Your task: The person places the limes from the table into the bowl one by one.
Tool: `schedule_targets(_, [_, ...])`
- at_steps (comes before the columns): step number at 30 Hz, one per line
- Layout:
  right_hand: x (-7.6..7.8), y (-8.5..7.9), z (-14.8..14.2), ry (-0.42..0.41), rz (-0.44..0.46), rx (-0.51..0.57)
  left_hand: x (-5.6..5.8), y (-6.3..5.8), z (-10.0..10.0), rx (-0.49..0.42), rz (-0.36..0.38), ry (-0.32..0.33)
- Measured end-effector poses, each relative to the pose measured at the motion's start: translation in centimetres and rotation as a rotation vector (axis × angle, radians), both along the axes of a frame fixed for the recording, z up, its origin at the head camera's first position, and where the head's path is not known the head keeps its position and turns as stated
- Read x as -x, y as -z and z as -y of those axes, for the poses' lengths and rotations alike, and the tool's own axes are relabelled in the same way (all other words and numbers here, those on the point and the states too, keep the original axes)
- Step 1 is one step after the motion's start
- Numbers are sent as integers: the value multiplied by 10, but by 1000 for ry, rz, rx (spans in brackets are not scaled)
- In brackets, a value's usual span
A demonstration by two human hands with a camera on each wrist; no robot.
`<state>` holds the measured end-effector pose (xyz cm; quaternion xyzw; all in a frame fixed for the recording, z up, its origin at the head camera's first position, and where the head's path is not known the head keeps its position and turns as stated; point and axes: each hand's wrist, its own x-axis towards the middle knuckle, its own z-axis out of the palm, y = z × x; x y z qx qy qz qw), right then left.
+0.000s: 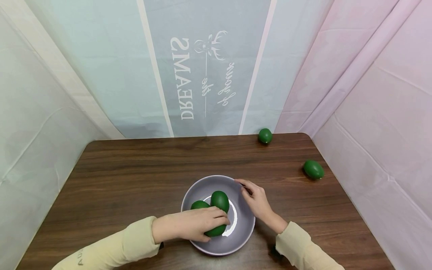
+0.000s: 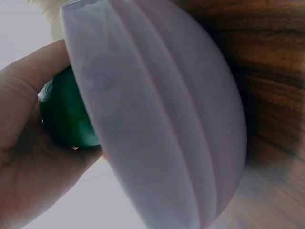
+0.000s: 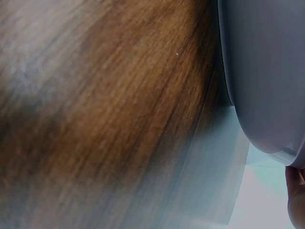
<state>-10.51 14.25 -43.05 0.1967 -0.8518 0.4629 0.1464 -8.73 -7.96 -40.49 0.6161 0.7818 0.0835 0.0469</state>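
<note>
My left hand [image 1: 206, 221] grips a green lime [image 1: 216, 230] inside the grey-purple bowl [image 1: 243, 236]. In the left wrist view, that lime [image 2: 69, 112] sits between the thumb and fingers, partly hidden behind the bowl's wall [image 2: 143, 105]. Two more limes lie in the bowl: one [image 1: 220, 200] near its middle, another [image 1: 200, 204] partly covered by the left hand. On the bowl's right side, my right hand [image 1: 258, 200] holds the rim. Only its fingertips [image 3: 295, 200] show at the bowl's edge in the right wrist view.
A lime [image 1: 265, 135] rests near the far edge of the dark wooden table [image 1: 135, 172]. Another lime [image 1: 313, 169] lies close to the table's right edge. Hanging cloth [image 1: 209, 123] with printed words stands behind the table, and pale cloth walls flank both sides.
</note>
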Motion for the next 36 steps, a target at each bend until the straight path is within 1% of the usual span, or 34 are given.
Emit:
schedule_targets(5, [-1, -2, 0, -7, -1, 9, -3, 4, -1, 24, 14, 2])
schedule_targets(8, [0, -1, 0, -7, 8, 15, -5, 7, -2, 31, 7, 10])
schedule_targets(13, [0, 0, -1, -10, 10, 14, -5, 9, -4, 5, -20, 17])
schedule_targets(20, [0, -1, 0, -14, 8, 14, -4, 9, -3, -7, 9, -6])
schedule_targets(22, [0, -1, 0, -13, 6, 17, -2, 8, -2, -21, 6, -13])
schedule_targets(26, [0, -1, 1, -14, 4, 26, 2, 7, 1, -69, 7, -50])
schedule_targets(30, [0, -2, 1, -11, 6, 30, 6, 7, 5, -124, 18, -114])
schedule_targets(36, [0, -1, 1, -7, 5, 22, 14, 7, 11, -247, 41, -178])
